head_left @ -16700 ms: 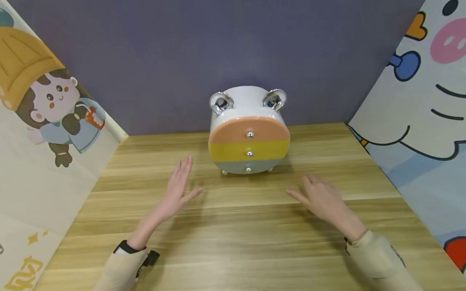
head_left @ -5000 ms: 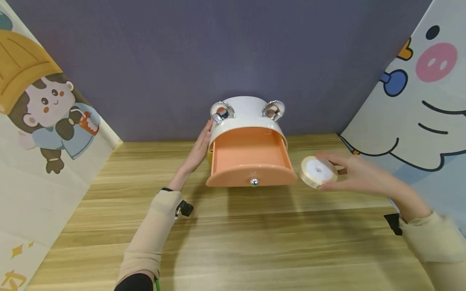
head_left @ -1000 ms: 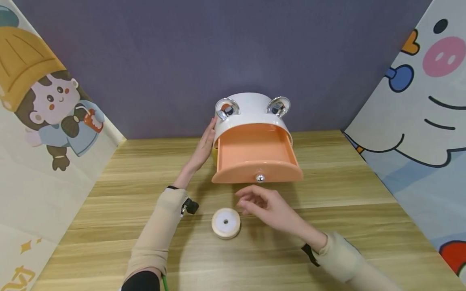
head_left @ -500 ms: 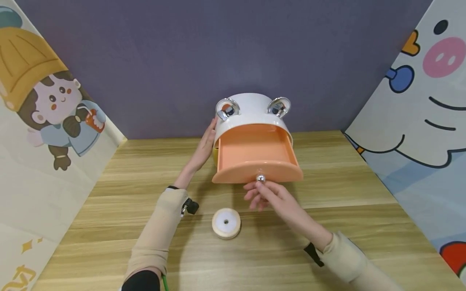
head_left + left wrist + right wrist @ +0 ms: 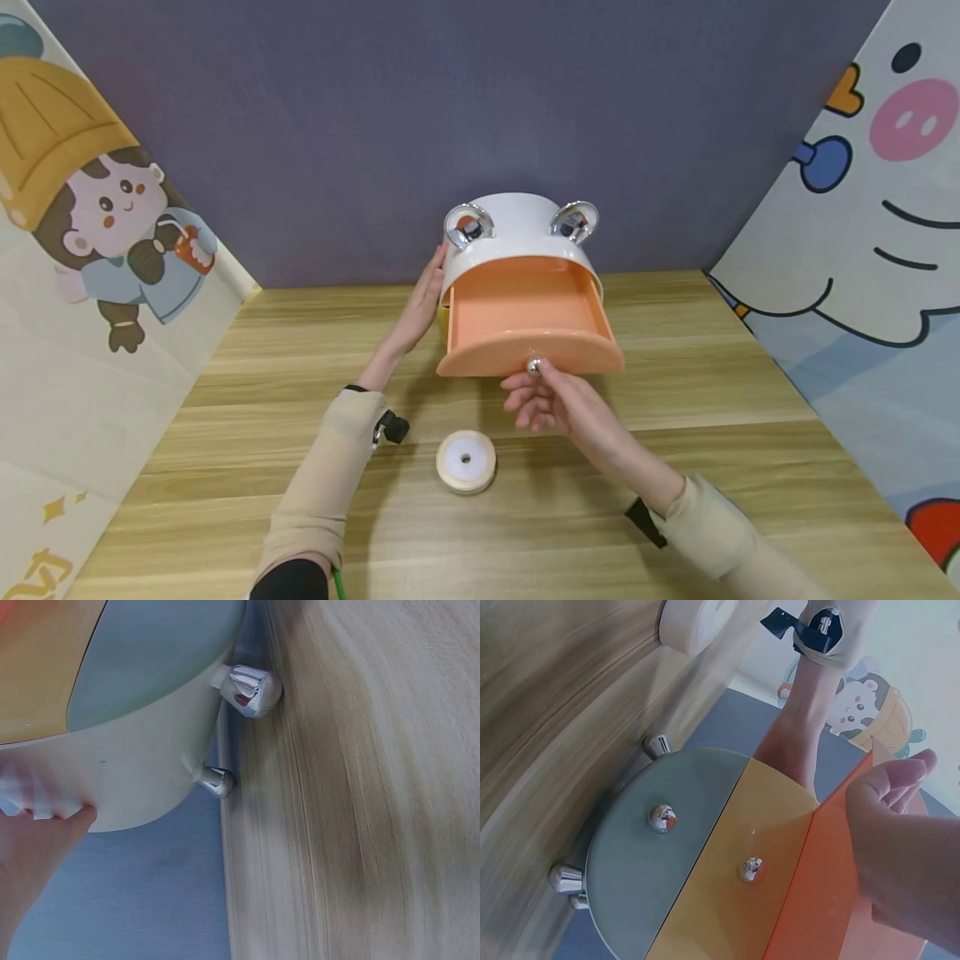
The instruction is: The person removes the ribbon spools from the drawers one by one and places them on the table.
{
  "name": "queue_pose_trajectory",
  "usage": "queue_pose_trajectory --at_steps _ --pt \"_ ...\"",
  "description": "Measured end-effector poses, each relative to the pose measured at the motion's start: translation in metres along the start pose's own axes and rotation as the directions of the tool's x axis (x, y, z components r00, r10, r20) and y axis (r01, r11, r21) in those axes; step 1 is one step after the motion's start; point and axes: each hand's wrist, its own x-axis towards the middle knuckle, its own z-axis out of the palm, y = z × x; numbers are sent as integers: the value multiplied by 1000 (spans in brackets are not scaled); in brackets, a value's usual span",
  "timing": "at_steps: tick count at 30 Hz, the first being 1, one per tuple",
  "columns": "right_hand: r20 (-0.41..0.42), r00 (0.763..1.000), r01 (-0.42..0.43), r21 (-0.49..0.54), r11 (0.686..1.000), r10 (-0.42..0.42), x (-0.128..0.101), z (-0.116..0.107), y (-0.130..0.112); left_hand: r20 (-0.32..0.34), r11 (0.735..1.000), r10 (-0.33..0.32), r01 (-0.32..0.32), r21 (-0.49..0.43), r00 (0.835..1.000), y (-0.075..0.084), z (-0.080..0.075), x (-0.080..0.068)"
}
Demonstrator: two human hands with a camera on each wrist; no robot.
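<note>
A small white drawer box [image 5: 517,218] with silver ring ears stands by the back wall, its top orange drawer [image 5: 525,300] pulled well out and bare inside. My left hand [image 5: 420,312] lies along the box's left side with fingers stretched; the left wrist view shows its fingertips on the white shell. With thumb and fingers my right hand [image 5: 562,404] pinches the silver knob [image 5: 534,366] on the orange drawer's front. A cream spool of ribbon [image 5: 466,461] with a white face lies flat on the table, between the forearms.
The yellow drawer [image 5: 742,855] and grey drawer [image 5: 660,817] below are closed, each with a silver knob. Silver feet [image 5: 251,690] hold the box off the wooden table [image 5: 675,358]. A dark wall [image 5: 480,100] rises behind; printed panels flank both sides.
My right hand has moved from beside the spool up to the drawer's knob and taken hold of it. The left hand, the spool and the drawer look almost unmoved over the last second.
</note>
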Motion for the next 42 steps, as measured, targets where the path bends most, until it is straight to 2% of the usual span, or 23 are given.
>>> queue_pose_trajectory --at_steps 9,21,35,38,41,42 --pt "-38 999 -13 3 1000 13 13 -3 -3 2 1000 -8 8 -18 1000 -2 -2 1" --pt "-82 996 -28 45 999 31 33 -8 -9 22 999 19 -18 -35 1000 -8 -7 1" --pt "-101 994 -31 64 997 37 47 -13 -12 -20 987 147 -147 -57 989 -20 -7 -4" --pt "-105 994 -29 55 998 34 49 -14 -12 -20 984 166 -167 -56 986 -21 -7 -4" --pt "-108 994 -28 61 998 34 52 -16 -13 -12 986 155 -156 -62 988 -21 -8 -3" --pt "-109 993 -27 62 998 34 52 -16 -14 -11 986 158 -159 -59 987 -26 -8 -1"
